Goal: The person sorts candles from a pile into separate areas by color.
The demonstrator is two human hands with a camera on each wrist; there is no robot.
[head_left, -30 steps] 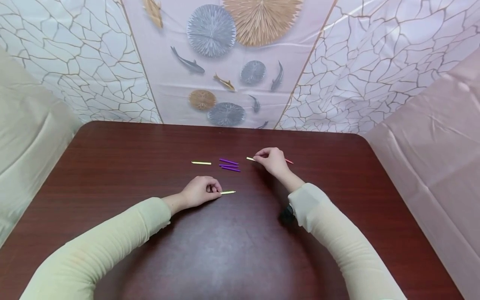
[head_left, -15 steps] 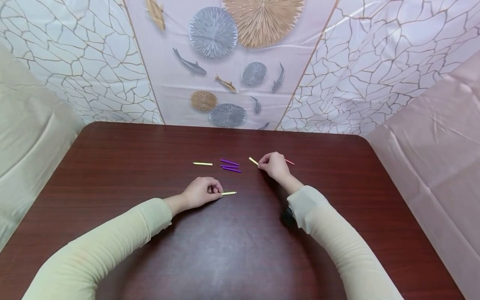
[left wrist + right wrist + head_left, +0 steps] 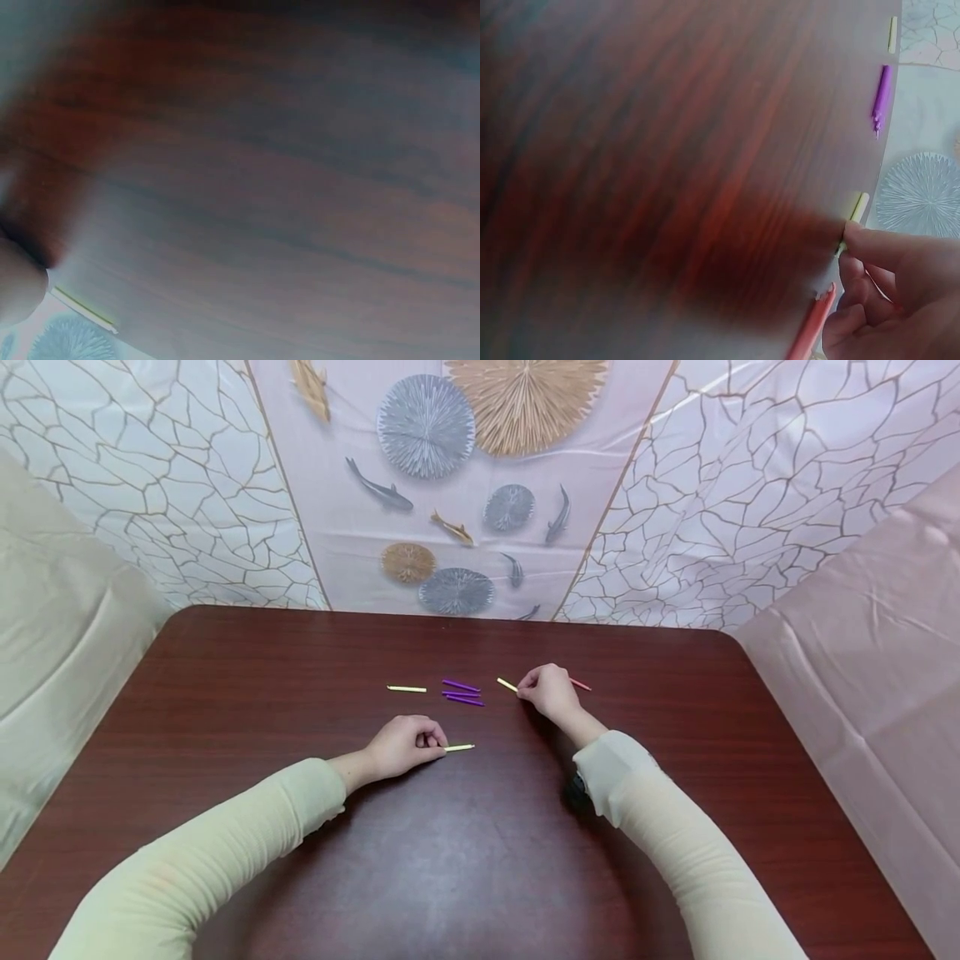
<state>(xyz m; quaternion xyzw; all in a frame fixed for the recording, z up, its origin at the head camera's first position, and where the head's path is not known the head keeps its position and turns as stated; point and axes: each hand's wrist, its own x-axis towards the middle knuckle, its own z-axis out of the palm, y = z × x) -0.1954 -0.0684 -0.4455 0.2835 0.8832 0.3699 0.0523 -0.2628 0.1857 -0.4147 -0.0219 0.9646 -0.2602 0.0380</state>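
Observation:
In the head view my left hand (image 3: pixel 405 746) rests on the table, pinching one end of a thin yellow candle (image 3: pixel 461 747) that points right. Farther back, my right hand (image 3: pixel 551 692) pinches another yellow candle (image 3: pixel 506 683) between thumb and fingertip; its free end points left and away. Several purple candles (image 3: pixel 462 694) lie close together between the hands, toward the back. To their left is a further yellow candle (image 3: pixel 407 689). A red candle (image 3: pixel 814 319) lies just beside my right hand, partly hidden by it in the head view.
The brown wooden table (image 3: pixel 435 860) has rounded back corners. Patterned cloth (image 3: pixel 450 510) hangs along its back edge, and plain cloth (image 3: pixel 855 693) drapes the right side. A dark object (image 3: pixel 576 789) shows under the right cuff.
My right hand has shifted slightly toward me, and the yellow candle in it has turned to a steeper slant. My left hand keeps its pinch on its candle with little visible change.

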